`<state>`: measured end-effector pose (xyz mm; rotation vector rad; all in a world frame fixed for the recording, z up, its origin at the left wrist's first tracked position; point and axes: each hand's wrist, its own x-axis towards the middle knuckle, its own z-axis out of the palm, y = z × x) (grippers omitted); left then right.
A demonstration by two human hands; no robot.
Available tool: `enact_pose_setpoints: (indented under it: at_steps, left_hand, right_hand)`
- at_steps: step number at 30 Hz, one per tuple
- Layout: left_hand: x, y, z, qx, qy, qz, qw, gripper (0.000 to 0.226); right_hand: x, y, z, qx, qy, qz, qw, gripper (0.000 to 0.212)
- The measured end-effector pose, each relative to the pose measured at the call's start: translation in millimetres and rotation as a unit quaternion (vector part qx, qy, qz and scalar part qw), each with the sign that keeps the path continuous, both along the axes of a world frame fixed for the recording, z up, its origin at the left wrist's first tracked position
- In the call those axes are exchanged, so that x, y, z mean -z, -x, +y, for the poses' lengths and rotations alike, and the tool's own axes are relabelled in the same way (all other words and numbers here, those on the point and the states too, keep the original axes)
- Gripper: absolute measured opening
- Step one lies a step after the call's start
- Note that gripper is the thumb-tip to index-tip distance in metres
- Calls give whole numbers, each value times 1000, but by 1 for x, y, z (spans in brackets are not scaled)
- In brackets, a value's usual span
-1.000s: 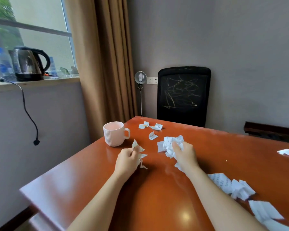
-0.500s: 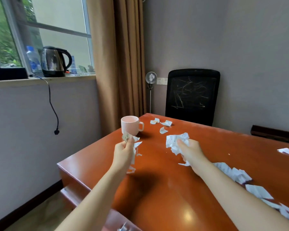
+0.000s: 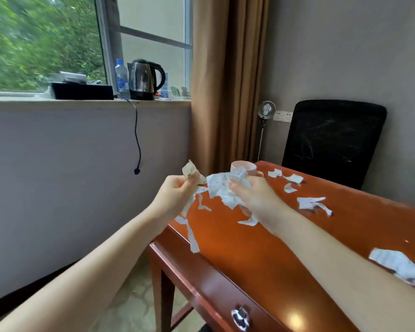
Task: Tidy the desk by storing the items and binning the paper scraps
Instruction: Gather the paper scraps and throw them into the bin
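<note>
**A:** Where are the hands?

**B:** Both are lifted above the near left corner of the table (image 3: 249,250). The left hand (image 3: 175,196) has curled fingers and pinches a few paper scraps (image 3: 191,170) between the thumb and the fingers.

**A:** And the right one?

**B:** The right hand (image 3: 258,201) is curled around a crumpled bundle (image 3: 222,185) of printed paper, just beside the left hand. The two handfuls are very near each other, but I cannot tell if they touch.

**A:** What is the white thing under the left hand?

**B:** It is a long strip (image 3: 193,238) at the table edge. I cannot tell if it hangs from the hand or lies on the wood.

**A:** Is there more paper on the table?

**B:** Yes. Some small pieces (image 3: 286,176) lie at the far side, near the black chair (image 3: 333,140). One torn piece (image 3: 310,202) lies to the right of the right hand. A bigger heap (image 3: 398,262) lies beside the right forearm, at the right border.

**A:** Anything else on the table?

**B:** A pink mug (image 3: 243,166) stands upright behind the bundle, and it is partly hidden by it.

**A:** And around the table?

**B:** The table front has a drawer (image 3: 216,291) with a metal handle. On the window sill (image 3: 58,101) stand a steel kettle (image 3: 145,79) and a plastic bottle (image 3: 120,75). A black cord (image 3: 137,140) hangs down the wall. A brown curtain (image 3: 225,80) hangs in the corner.
</note>
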<state>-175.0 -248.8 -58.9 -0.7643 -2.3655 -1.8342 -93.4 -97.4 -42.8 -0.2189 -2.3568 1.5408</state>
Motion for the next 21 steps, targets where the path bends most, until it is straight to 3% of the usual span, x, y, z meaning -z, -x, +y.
enact_pose_setpoints:
  at_steps: [5,10,21]
  left_hand:
    - [23,22,-78,-69,19,-15,997,54]
    - [68,39,-159,-138,33,-62,988,49]
    - [203,48,-292,-258,32,-250,933,47]
  right_hand:
    - [18,34,-60,-70,10,-19,997,18]
    - [51,73,-128,-146,51,-95,983,25]
    - [187,142,-260,-245,27,-257,935,21]
